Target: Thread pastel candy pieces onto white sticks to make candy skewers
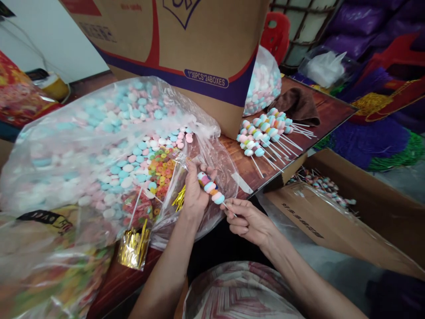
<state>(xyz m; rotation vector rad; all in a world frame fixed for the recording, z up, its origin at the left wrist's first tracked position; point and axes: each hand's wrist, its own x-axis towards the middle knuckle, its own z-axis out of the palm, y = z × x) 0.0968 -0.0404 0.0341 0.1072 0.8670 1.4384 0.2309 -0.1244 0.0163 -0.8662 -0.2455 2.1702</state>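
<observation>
In front of me is a candy skewer (212, 189) of pink, blue, white and orange pieces threaded on a white stick. My right hand (249, 221) pinches the lower end of that stick. My left hand (196, 189) is curled about the skewer's upper end, its fingers partly hidden behind the candy. A piece of clear plastic (180, 158) shows by the left thumb; whether the hand grips it I cannot tell. Gold twist ties (179, 199) lie beside my left wrist. Beyond the left hand, orange and green gummy rings (162, 170) lie against pastel marshmallows (128, 168) in a large clear bag (66, 128).
Finished-looking skewers (265, 130) lie in a pile at the table's right, near a brown cloth (295, 104). A big carton (206, 53) stands behind. An open box (308, 217) holding more skewers is at lower right. A gold tie packet (134, 246) sits at the front edge.
</observation>
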